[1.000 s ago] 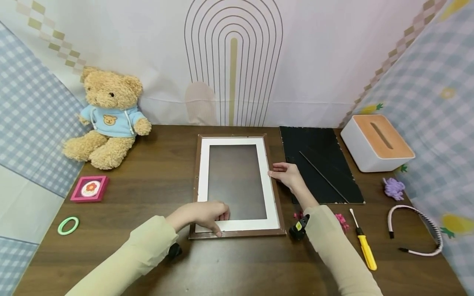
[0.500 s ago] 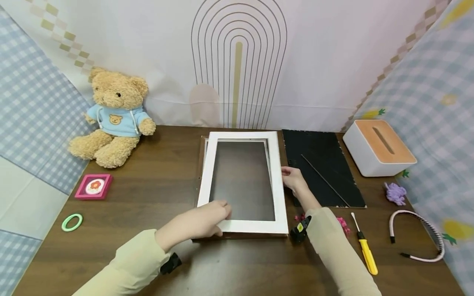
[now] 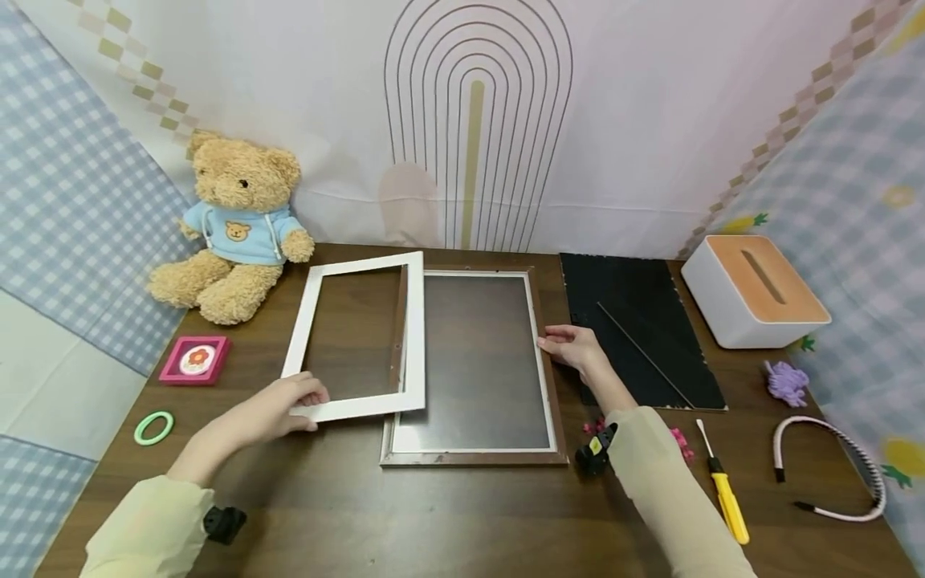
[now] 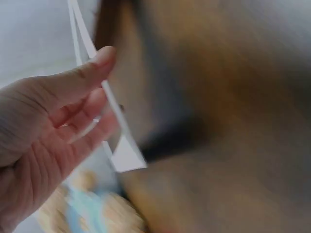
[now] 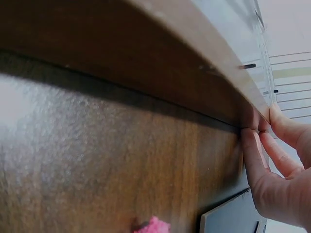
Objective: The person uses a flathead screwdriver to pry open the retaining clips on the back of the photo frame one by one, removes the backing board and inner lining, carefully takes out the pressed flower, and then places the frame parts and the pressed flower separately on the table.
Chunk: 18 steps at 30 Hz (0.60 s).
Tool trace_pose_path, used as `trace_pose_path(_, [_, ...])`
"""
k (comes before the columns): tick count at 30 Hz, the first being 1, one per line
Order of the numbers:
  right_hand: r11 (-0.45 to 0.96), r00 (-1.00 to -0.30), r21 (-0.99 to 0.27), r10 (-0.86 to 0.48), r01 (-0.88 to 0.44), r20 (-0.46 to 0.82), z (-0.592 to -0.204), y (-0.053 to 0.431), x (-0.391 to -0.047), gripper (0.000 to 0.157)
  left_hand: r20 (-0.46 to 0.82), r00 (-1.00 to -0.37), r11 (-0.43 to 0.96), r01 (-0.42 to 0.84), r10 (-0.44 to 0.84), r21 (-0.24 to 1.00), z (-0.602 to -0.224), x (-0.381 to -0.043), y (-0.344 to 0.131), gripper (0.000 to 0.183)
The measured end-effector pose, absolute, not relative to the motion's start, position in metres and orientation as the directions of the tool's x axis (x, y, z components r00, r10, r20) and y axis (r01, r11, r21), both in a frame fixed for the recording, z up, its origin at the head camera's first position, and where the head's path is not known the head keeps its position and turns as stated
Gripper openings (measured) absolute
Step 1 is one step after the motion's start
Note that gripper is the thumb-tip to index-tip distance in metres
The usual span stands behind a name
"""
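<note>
My left hand [image 3: 270, 409] pinches the lower left corner of a white mat board [image 3: 415, 337], a thin rectangular border with an open middle. Raised and tilted, the mat overlaps the left side of a brown picture frame [image 3: 473, 460] in the head view. Thumb and fingers on the mat's thin edge [image 4: 127, 156] show in the left wrist view. The picture frame lies on the table with a clear pane [image 3: 477, 361] inside. My right hand [image 3: 576, 352] holds its right side, thumb on the top edge and fingertips against the outer wall [image 5: 146, 63].
A black backing board [image 3: 629, 321] with a thin rod [image 3: 643, 353] lies right of the frame. Farther right are a screwdriver [image 3: 726, 498], tissue box [image 3: 751, 289], purple bundle [image 3: 786, 384] and headband [image 3: 874, 474]. A teddy bear [image 3: 242, 233], pink box [image 3: 195, 360] and green ring [image 3: 153, 428] stand left.
My left hand has lifted the white mat board out of the picture frame and carried it left. My right hand stays at the frame's right side. The head view has shifted slightly.
</note>
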State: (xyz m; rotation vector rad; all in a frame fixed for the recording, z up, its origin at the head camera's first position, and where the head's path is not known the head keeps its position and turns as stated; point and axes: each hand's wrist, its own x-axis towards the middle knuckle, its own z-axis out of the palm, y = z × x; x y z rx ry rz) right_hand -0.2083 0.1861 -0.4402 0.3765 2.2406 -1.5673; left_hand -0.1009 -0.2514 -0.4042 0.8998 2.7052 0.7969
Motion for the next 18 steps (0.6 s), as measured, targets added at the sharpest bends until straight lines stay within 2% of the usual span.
trace_pose_path(5, [0.356,-0.891,-0.832,0.003,0.424,-0.453,-0.439,0.187,-0.208,0.051,0.041,-0.817,0.67,0.498,0.575,0.55,-0.42,-0.108,-0.281,0.026])
trace_pose_path(18, [0.406,-0.888,-0.819,-0.039,0.405,-0.458,-0.433,0.185,-0.208,0.052,-0.046,-0.832,0.71,0.442,0.553,0.549,-0.428,-0.111,-0.312,0.025])
